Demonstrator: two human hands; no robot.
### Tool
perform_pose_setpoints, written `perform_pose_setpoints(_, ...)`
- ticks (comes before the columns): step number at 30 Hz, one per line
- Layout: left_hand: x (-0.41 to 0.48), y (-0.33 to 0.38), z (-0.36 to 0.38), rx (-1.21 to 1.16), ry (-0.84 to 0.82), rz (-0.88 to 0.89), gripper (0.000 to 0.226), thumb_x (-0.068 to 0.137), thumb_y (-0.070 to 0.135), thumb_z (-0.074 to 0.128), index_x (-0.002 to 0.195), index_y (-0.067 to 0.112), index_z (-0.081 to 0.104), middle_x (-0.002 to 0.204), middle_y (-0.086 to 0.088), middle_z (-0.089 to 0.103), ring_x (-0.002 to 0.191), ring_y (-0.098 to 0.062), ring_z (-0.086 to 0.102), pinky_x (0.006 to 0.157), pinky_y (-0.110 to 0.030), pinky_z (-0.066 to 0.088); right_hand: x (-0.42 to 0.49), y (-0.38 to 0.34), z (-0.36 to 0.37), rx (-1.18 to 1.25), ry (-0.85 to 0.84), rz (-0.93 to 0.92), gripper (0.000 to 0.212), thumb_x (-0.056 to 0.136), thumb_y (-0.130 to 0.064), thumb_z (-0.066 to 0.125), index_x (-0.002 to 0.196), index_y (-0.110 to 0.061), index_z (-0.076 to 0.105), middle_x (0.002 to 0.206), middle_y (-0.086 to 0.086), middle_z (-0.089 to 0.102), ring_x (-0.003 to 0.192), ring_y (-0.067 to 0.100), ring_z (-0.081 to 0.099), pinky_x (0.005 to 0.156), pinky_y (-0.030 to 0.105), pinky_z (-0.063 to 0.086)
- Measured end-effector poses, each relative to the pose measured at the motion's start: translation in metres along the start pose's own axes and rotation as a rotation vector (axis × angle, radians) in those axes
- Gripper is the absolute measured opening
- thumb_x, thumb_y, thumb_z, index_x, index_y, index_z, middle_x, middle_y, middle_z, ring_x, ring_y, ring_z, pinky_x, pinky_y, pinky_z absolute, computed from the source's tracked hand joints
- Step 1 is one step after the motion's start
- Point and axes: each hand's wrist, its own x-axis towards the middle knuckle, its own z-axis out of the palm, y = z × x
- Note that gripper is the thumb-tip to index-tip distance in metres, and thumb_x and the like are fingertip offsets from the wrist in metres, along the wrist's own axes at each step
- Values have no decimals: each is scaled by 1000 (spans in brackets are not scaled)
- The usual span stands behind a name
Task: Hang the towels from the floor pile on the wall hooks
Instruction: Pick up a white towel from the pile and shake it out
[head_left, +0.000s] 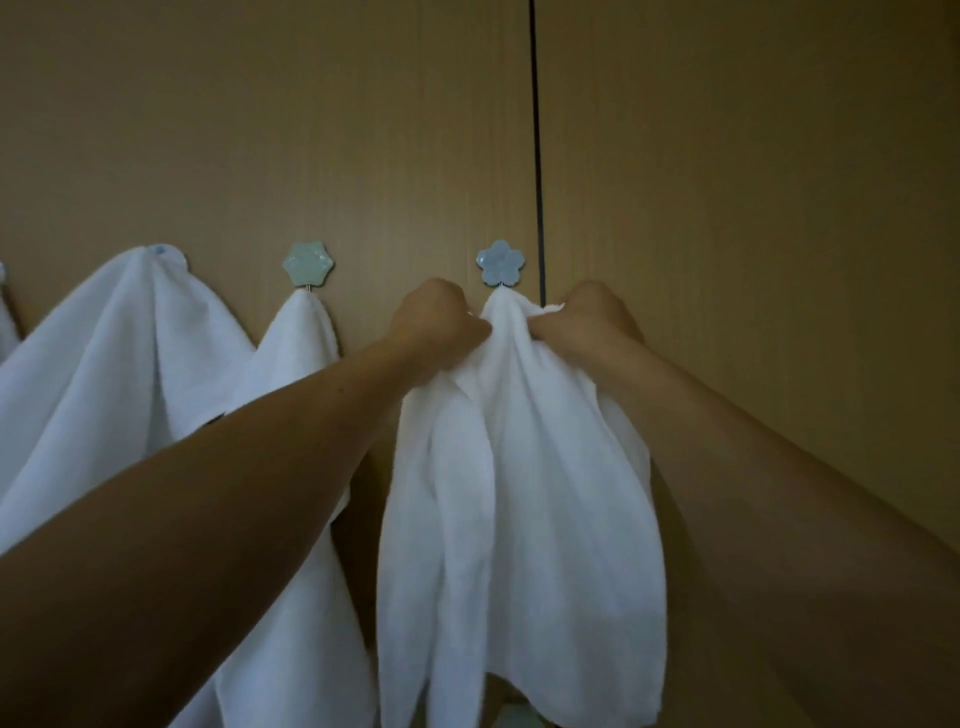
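A white towel (519, 493) is gripped near its top by both hands, bunched between them just under a blue flower-shaped hook (500, 262) on the wooden wall (727, 182). The left hand (436, 319) is clenched on the cloth on one side of the bunch, and the right hand (587, 325) is clenched on it on the other, the peak of fabric rising between the two grips to touch the hook's small metal prong. Below the grips the towel is draped loosely downward.

The step in hand is judged to be the hooking of this towel; whether the cloth is already caught on the prong cannot be told. Next, the peak would need to be seated fully over the prong and tested with a light downward pull before both grips are loosened.

To the left of the left-hand grip, a second towel (301, 364) is hung from a green hook (308, 264), and beyond it a third towel (104, 364) is draped over another hook. The floor pile is not in view.
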Motion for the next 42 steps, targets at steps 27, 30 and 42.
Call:
perform_pose_setpoints(27, -18, 25, 0, -133, -128, 139, 8, 90, 21, 48, 83, 25, 49, 75, 13, 50, 66, -1, 46, 53, -18, 30, -9, -7, 27, 8, 91, -352, 32, 96, -35, 43, 117, -22, 62, 115, 6, 59, 104, 25, 56, 89, 40, 47)
perform_pose_setpoints(30, -28, 18, 3, -219, -169, 25, 26, 91, 29, 45, 72, 16, 55, 70, 5, 54, 65, -14, 51, 54, -25, 35, -14, -7, 29, -7, 59, -273, 32, 93, -29, 41, 113, -16, 63, 114, 8, 61, 104, 28, 57, 87, 39, 47)
perform_pose_setpoints(42, -108, -20, 40, -448, -35, -32, 17, 100, 32, 41, 103, 16, 47, 81, 9, 53, 70, -2, 52, 47, -9, 39, -63, 22, 37, 431, -308, 150, 71, 69, -68, 62, 119, -18, 61, 102, 1, 70, 88, 22, 68, 87, 42, 55)
